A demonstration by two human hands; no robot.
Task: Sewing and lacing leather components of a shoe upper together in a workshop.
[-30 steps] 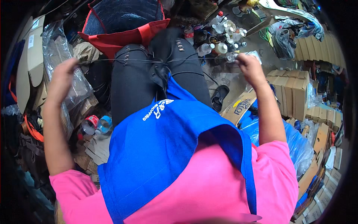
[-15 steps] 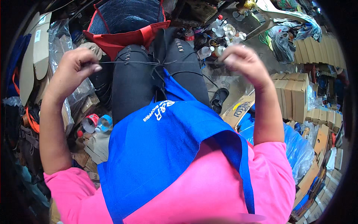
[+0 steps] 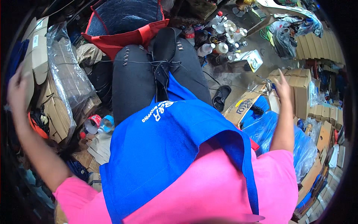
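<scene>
A dark shoe is wedged between my knees, with a thin black cord running out to both sides of it. Far out at the left, my left hand is closed, blurred by motion, and the cord stretches toward it. Over by the cardboard boxes at the right, my right hand is closed around the cord's other end, one finger sticking up. My blue apron covers my lap below the shoe.
A red bag with silvery lining stands open beyond my knees. Several bottles crowd the floor ahead. A black sandal lies right of my leg. Plastic-wrapped cardboard leans at left; boxes stack at right.
Both hands have swung wide apart, the left outward and down, the right outward and down. The cord loops at the shoe have drawn in tighter.
</scene>
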